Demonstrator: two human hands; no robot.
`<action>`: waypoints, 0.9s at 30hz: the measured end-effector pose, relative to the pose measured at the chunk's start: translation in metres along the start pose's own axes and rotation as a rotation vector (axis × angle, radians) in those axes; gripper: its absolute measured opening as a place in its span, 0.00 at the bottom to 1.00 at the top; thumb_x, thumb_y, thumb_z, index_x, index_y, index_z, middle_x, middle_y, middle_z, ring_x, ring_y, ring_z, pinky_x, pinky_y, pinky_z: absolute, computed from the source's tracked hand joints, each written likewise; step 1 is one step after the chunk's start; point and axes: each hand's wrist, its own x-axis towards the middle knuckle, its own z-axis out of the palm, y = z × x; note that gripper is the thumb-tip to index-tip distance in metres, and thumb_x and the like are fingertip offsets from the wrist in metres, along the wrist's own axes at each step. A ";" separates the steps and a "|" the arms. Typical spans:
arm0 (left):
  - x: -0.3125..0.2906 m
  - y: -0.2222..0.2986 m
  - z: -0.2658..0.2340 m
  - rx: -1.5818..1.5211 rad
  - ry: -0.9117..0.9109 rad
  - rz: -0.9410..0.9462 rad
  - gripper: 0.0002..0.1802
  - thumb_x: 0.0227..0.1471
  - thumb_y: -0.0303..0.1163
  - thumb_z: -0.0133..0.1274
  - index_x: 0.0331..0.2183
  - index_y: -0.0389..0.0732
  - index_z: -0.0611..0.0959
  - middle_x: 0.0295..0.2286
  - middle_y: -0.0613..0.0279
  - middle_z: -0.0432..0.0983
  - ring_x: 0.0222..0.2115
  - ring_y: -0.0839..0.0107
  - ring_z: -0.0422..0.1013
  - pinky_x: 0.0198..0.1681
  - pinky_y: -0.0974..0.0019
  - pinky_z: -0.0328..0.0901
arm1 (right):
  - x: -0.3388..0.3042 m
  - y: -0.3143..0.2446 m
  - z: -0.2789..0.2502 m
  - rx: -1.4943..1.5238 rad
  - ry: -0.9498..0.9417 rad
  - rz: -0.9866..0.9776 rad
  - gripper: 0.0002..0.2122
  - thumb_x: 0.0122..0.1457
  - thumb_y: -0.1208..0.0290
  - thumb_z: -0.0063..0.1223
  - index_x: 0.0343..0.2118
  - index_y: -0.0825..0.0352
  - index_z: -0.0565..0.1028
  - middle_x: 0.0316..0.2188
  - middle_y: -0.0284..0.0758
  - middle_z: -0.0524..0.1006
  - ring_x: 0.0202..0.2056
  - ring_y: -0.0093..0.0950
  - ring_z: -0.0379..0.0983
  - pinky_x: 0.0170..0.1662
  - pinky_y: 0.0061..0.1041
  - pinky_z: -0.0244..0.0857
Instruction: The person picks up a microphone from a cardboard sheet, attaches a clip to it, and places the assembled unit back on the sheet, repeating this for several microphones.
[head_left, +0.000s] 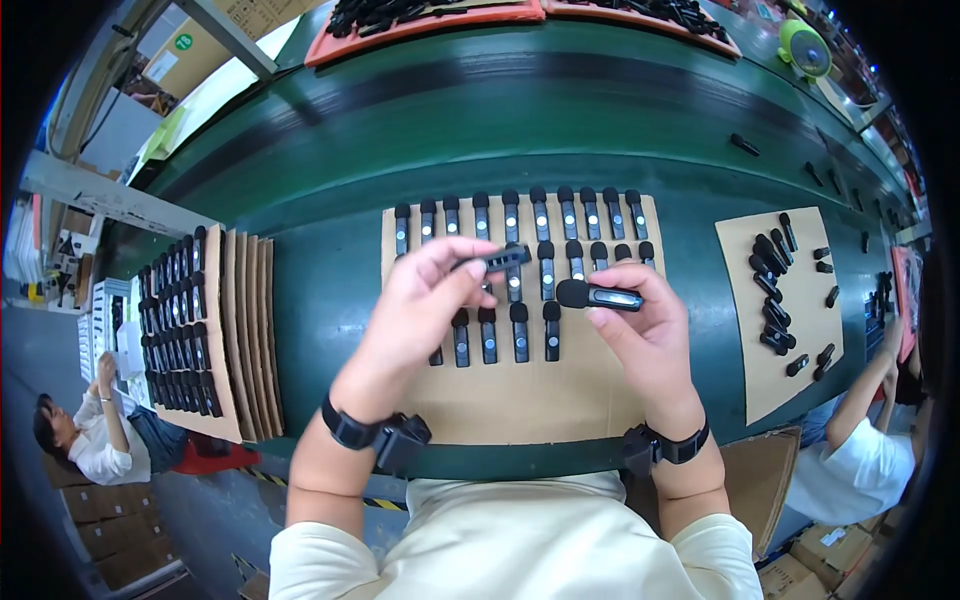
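Note:
Between the fingertips of my right hand (650, 318) is a small black clip-on microphone (605, 297), its foam tip pointing left and its glossy face up. My left hand (420, 300) is closed on a second small black device (505, 259) with a slotted side; its inner end is hidden by my fingers. Both hands are above a brown cardboard sheet (520, 405). Rows of upright black foam-tipped microphones (541, 215) lie on its upper half, and a shorter third row (520, 333) is partly covered by my left hand.
Cardboard sheets (245, 340) stand stacked at left, the top one bearing rows of microphones. At right, another cardboard piece (745, 330) holds loose microphones. Red trays (330, 45) of black parts sit beyond the green belt (450, 120). A green fan (805, 50) is far right; people work on both sides.

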 end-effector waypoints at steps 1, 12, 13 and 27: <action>-0.008 -0.006 0.004 -0.001 0.005 0.036 0.13 0.59 0.23 0.49 0.46 0.32 0.76 0.37 0.62 0.77 0.35 0.76 0.74 0.41 0.72 0.70 | -0.001 0.003 -0.001 -0.041 -0.012 0.020 0.14 0.54 0.85 0.58 0.44 0.69 0.75 0.41 0.33 0.75 0.43 0.22 0.71 0.49 0.23 0.64; -0.049 -0.024 0.004 0.133 0.068 0.230 0.16 0.50 0.17 0.58 0.43 0.33 0.79 0.39 0.59 0.77 0.39 0.73 0.74 0.45 0.70 0.69 | -0.004 0.006 -0.001 -0.354 -0.122 -0.146 0.16 0.48 0.86 0.63 0.41 0.70 0.77 0.34 0.36 0.75 0.36 0.27 0.71 0.41 0.22 0.65; -0.049 -0.025 0.002 0.206 0.056 0.303 0.17 0.48 0.17 0.60 0.42 0.33 0.79 0.39 0.58 0.77 0.39 0.71 0.74 0.44 0.69 0.69 | -0.004 0.006 -0.001 -0.385 -0.146 -0.167 0.16 0.47 0.86 0.63 0.41 0.70 0.77 0.34 0.36 0.75 0.35 0.27 0.72 0.40 0.22 0.65; -0.051 -0.016 -0.001 0.525 -0.025 0.536 0.19 0.38 0.17 0.65 0.37 0.33 0.83 0.34 0.54 0.79 0.37 0.59 0.76 0.44 0.60 0.70 | -0.006 -0.002 0.000 -0.445 -0.200 -0.195 0.16 0.44 0.84 0.67 0.38 0.70 0.78 0.31 0.36 0.75 0.31 0.29 0.71 0.34 0.24 0.64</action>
